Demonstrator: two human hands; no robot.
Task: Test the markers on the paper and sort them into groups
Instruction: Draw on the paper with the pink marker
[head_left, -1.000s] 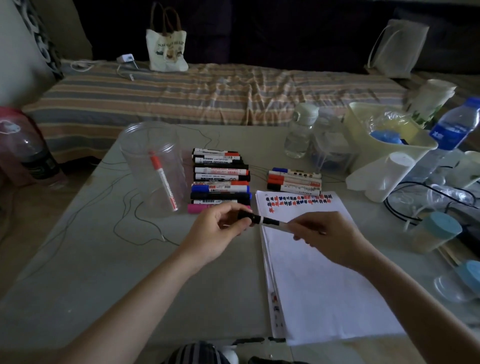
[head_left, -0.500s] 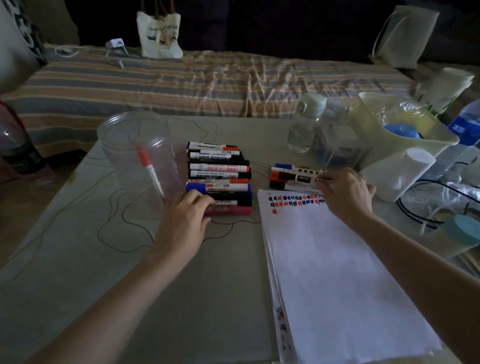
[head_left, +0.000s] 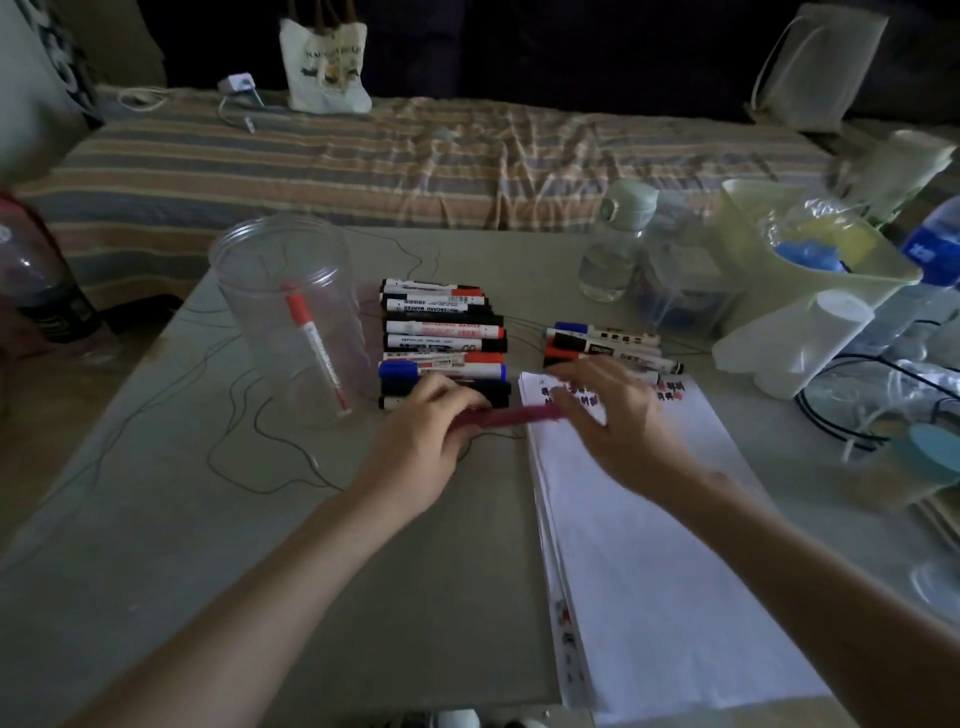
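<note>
A pink marker (head_left: 511, 416) is pinched at its left end by the left hand (head_left: 421, 441), near the paper stack's (head_left: 649, 545) far-left corner. The right hand (head_left: 613, 421) hovers, fingers spread and blurred. Light, rigid and smooth, it is best held mid-barrel, cap pulled straight.

This is a room in a home, dimly lit, most likely a bedroom. A bed (head_left: 415, 156) with a striped, wrinkled sheet runs right along the far edge of the desk (head_left: 182, 519). On the bed stand a cloth tote bag (head_left: 324, 73) and a white charger with its cable (head_left: 236, 85). Household clutter crowds the desk's right side: water bottles (head_left: 615, 239), a pale plastic bin (head_left: 810, 280) and loose cables (head_left: 831, 405)
</note>
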